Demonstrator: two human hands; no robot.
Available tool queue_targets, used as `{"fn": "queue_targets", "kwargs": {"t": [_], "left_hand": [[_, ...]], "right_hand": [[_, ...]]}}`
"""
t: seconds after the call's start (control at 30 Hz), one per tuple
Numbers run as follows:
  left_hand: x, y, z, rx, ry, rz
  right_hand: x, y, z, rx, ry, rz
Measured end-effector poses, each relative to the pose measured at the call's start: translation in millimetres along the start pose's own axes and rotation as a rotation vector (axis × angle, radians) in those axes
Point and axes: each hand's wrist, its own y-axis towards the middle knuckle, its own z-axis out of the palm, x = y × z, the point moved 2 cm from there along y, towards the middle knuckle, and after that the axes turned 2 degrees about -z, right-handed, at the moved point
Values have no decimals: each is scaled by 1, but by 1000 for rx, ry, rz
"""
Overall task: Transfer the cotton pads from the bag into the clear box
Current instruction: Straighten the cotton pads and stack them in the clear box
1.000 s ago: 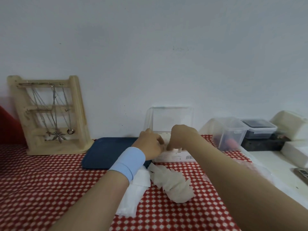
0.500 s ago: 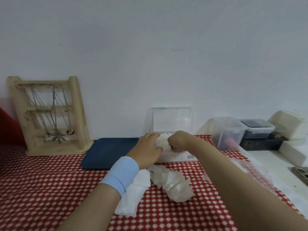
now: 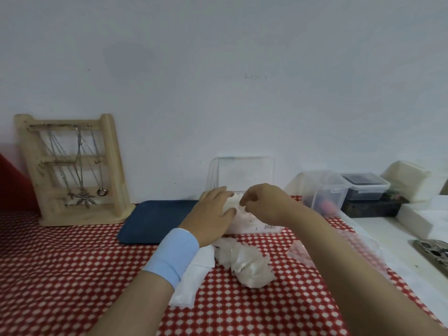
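1. At the far edge of the red checked cloth (image 3: 72, 263), the clear box (image 3: 257, 229) stood with its lid (image 3: 244, 173) tipped up toward the wall. The cotton pads (image 3: 237, 213) lay heaped inside it, up to the rim.
2. The left hand (image 3: 213, 210) lay flat on the heap, fingers straight, pressing down and gripping nothing. The right hand (image 3: 265, 202) hovered just beside it with fingers curled; whether they pinched a pad could not be told.
3. A crumpled whitish bag (image 3: 244, 265) lay on the cloth just in front of the box and looked emptied, so the transfer seemed nearly finished.
4. The heap looked springy: once the pressing hand lifted, pads could spill over the rim onto the blue tray (image 3: 157, 221) alongside.
5. A hard push on one side might have slid the light box, and a stray pad at the edge could have jammed the lid.
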Motion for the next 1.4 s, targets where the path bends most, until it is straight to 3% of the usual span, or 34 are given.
{"fn": "queue_targets", "kwargs": {"t": [0.1,0.27,0.47,0.6,0.67,0.77,0.93,1.1,1.27,1.4], "left_hand": [[3,-18,-10,-123,-17,15],[24,-40,-16,-37,-97,-120],[45,-54,-16,-71,-200,-171],[47,-54,-23,-96,-297,-175],[45,-52,-29,-111,-460,-203],[41,-53,-36,-39,-737,-275],[45,-58,-38,44,-779,-297],[70,-56,-40,-86,-837,-388],[86,-57,-47,-158,-961,-439],[86,-56,-49,-228,-961,-435]], "right_hand": [[12,-19,5,113,57,-61],[25,-22,39,106,-117,1],[33,-5,75,194,-311,59],[35,-11,60,98,-38,17],[39,-18,50,47,225,-17],[49,-24,43,100,507,-79],[54,-21,50,95,588,-109],[51,-14,60,-20,247,-114],[60,-25,82,259,-143,-205],[65,-24,98,224,-275,-232]]}}
